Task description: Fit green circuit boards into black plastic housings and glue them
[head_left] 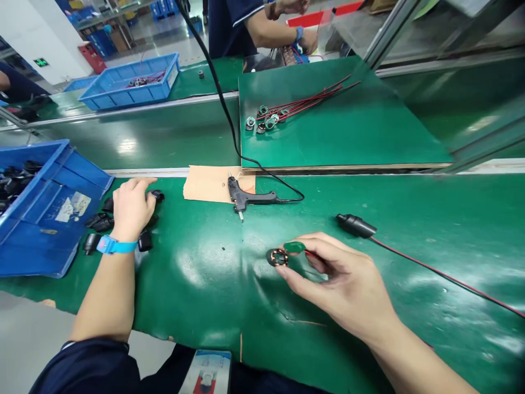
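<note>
Between the thumb and fingers of my right hand (344, 279) is a small copper-wound motor stator (278, 257). A green disc (294, 247) and a red wire show beside it at the fingertips. My left hand (133, 205) reaches over a group of black plastic housings, its index finger stretched out and its thumb apart. One black housing (157, 195) lies just by those fingertips; others, such as this housing (145, 241), lie around the wrist. Whether the left fingers touch any of them is hidden.
A blue crate (61, 210) of black parts stands at the left. A glue gun (250, 197) lies on cardboard (200, 183), its cable running upward. At right is a black housing (356, 225) with red wire. Wired stators (268, 120) lie on a raised green board (348, 131); a co-worker's arm (274, 33) is behind.
</note>
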Available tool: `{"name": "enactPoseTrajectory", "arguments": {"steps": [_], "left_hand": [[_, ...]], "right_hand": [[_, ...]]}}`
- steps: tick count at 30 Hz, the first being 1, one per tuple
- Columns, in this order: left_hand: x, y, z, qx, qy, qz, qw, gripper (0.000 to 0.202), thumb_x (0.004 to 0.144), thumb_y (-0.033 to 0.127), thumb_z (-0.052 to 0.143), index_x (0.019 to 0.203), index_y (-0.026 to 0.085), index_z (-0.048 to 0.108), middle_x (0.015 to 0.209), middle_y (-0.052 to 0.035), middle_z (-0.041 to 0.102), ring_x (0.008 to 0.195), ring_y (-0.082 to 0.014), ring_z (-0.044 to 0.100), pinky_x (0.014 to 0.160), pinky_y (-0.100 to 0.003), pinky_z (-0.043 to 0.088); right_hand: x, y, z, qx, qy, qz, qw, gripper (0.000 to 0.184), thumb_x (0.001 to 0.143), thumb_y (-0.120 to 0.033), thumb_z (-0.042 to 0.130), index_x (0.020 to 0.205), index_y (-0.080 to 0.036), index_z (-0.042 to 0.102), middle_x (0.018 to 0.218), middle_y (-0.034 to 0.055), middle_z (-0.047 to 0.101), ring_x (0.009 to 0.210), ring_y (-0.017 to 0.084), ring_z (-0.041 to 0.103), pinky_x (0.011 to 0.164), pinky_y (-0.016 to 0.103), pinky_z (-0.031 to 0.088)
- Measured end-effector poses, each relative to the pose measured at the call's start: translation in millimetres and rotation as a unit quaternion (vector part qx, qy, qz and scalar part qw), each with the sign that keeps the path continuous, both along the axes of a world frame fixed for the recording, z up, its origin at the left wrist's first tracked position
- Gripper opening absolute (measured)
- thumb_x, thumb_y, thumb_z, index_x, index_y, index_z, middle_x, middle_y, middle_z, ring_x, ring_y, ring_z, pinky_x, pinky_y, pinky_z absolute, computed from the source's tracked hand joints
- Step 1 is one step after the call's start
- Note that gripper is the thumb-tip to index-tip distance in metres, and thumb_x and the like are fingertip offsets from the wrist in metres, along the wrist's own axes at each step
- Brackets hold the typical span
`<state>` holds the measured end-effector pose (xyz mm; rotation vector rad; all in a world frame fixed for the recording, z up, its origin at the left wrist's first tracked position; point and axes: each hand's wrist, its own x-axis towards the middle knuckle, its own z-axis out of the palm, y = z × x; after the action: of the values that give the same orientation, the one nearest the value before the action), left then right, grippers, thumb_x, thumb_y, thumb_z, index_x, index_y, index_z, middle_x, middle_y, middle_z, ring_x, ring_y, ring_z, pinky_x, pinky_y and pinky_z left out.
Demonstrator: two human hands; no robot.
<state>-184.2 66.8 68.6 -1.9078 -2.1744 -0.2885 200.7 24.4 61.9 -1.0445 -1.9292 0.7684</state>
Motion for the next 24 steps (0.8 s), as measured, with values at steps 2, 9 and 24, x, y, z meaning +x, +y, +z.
{"name": "enactPoseTrajectory", "arguments": {"steps": [2,9,24], "left_hand": [[-17,4,-7.2,-0.059,0.015,-0.011,0.998,0.041,0.088,0.018,0.055,0.129,0.017,0.062,0.126,-0.0147,0.066,0.117,-0.0358,0.061,0.101,-0.050,0.046],[22,-1,-11.9,-0.031,-0.099,-0.105,0.989,0.030,0.089,0.033,0.068,0.116,0.020,0.068,0.116,-0.0127,0.070,0.106,-0.0320,0.067,0.097,-0.048,0.051],[149,-52,-38.4,-0.089,-0.469,-0.329,0.815,0.059,0.064,0.045,0.091,0.074,0.022,0.037,0.082,-0.0018,0.069,0.073,-0.0161,0.066,0.064,-0.027,0.047]], "right_hand": [[0,0,-1.6,0.006,-0.007,0.005,1.000,0.013,0.081,-0.024,0.074,0.092,-0.021,0.069,0.078,0.0013,0.063,0.054,0.010,0.040,0.047,0.026,0.037],[2,2,-4.7,0.007,0.011,-0.011,1.000,0.016,0.081,-0.024,0.076,0.095,-0.022,0.068,0.077,-0.0007,0.060,0.054,0.010,0.038,0.047,0.026,0.036],[0,-1,-5.0,-0.027,0.017,-0.040,0.999,0.017,0.079,-0.028,0.078,0.093,-0.022,0.069,0.079,0.0018,0.064,0.057,0.011,0.044,0.051,0.029,0.039]]}}
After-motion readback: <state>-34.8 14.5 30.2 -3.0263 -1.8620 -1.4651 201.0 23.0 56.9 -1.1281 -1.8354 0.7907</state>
